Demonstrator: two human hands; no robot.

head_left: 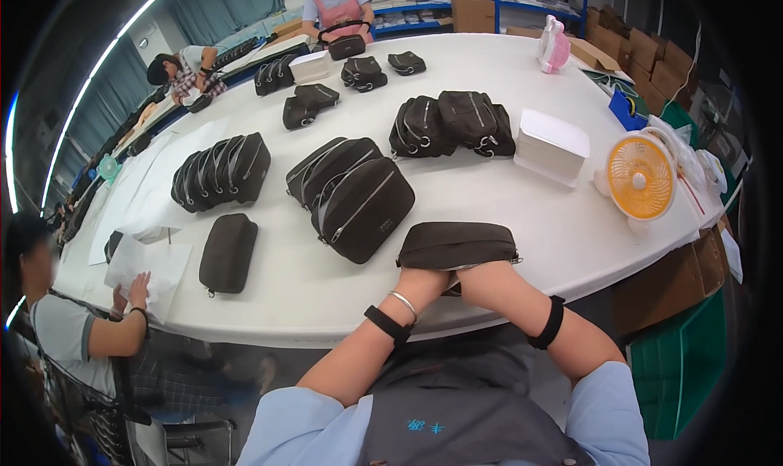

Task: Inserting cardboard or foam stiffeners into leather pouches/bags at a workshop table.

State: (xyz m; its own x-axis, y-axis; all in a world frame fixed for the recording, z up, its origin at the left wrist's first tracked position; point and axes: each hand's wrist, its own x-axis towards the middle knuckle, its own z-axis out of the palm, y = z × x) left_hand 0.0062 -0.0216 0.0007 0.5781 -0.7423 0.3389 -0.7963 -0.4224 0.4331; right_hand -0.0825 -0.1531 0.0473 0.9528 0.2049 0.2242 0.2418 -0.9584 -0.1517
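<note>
A dark zippered pouch [458, 244] stands at the table's near edge in front of me, its opening toward me. Both my wrists go into it. My left hand [430, 279] enters at the left side of the opening, and my right hand [483, 276] enters beside it. The pouch hides the fingers of both hands, so what they do inside does not show. A metal zipper end sticks out at the pouch's right corner. Just left of it, larger dark bags [367, 209] lean together, and another pouch [228, 254] lies on its own farther left.
More dark bags [222, 172] stand in rows on the white table [326, 311]. To the right are a stack of white sheets [552, 144], an orange fan [641, 177] and a pink fan [554, 46]. A co-worker [73, 327] handles white paper at left; others work at the far side.
</note>
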